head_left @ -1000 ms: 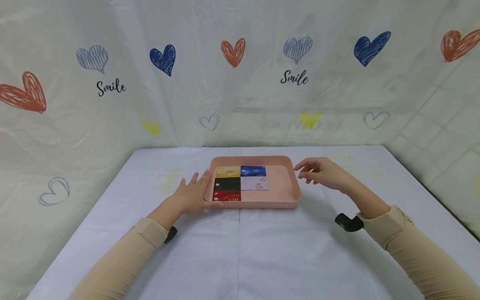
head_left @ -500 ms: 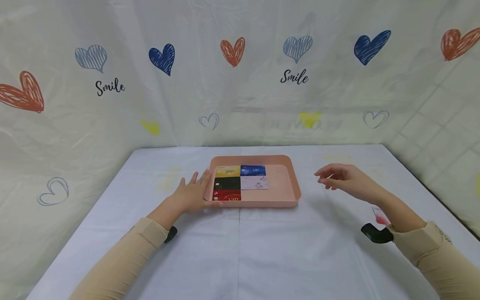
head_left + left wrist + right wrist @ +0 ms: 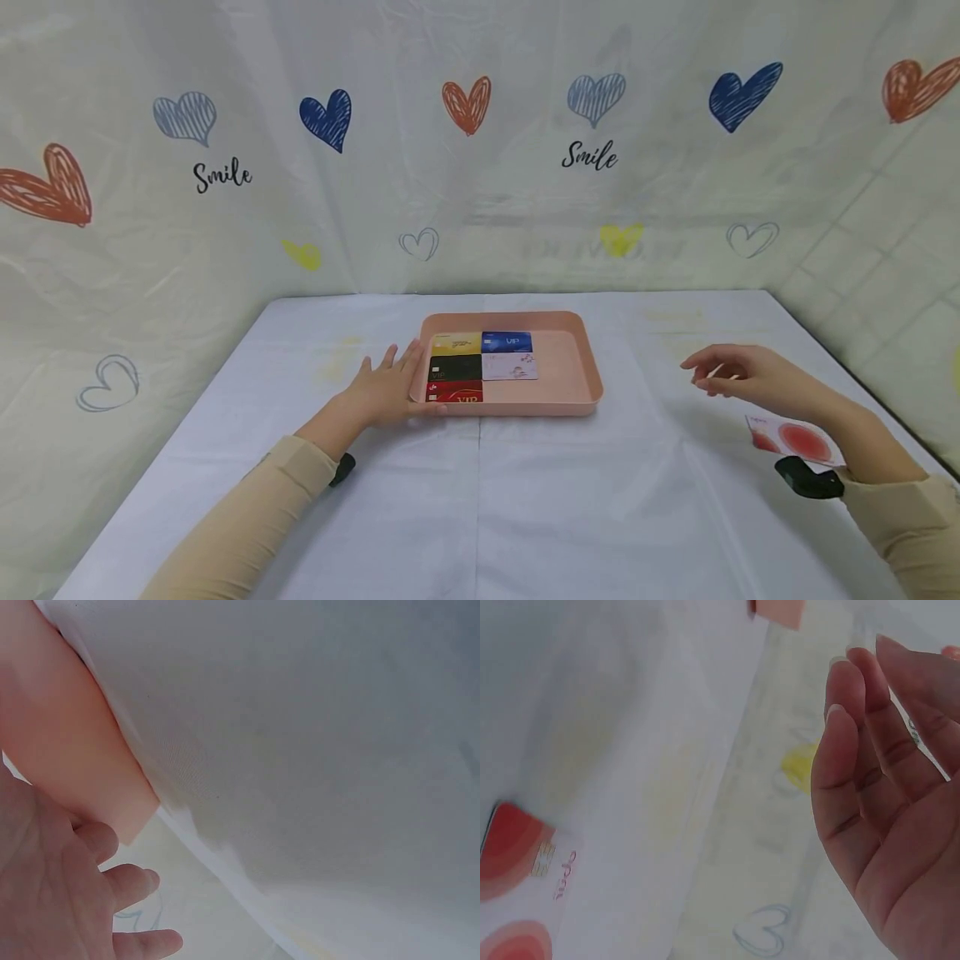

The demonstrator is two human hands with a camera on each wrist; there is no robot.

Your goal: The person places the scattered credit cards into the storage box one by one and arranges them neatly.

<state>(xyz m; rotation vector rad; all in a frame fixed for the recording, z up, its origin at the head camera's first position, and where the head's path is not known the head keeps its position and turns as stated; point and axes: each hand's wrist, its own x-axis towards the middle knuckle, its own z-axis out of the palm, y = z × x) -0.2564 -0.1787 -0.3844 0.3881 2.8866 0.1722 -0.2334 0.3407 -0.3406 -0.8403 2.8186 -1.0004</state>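
My left hand (image 3: 381,392) rests with spread fingers against the left side of a pink tray (image 3: 555,408), thumb along its front edge. Inside the tray lie several cards in two columns: a yellow card (image 3: 456,342), a black card (image 3: 455,367) and a red card (image 3: 454,392) at left, a blue card (image 3: 507,342) and a pale pink card (image 3: 510,367) beside them. Well right of the tray, my right hand (image 3: 765,379) hovers over the table, fingers loosely bent and holding nothing. Below its wrist lies a white card with red circles (image 3: 801,442), partly covered by the arm.
A white cloth covers the table (image 3: 480,508). Behind it hangs a pale curtain (image 3: 510,192) printed with hearts. Each wrist wears a dark camera, such as the right wrist camera (image 3: 810,479).
My right hand has moved from the tray's right edge to the right and slightly nearer me. The white card with red circles has come into sight. My left hand stays put.
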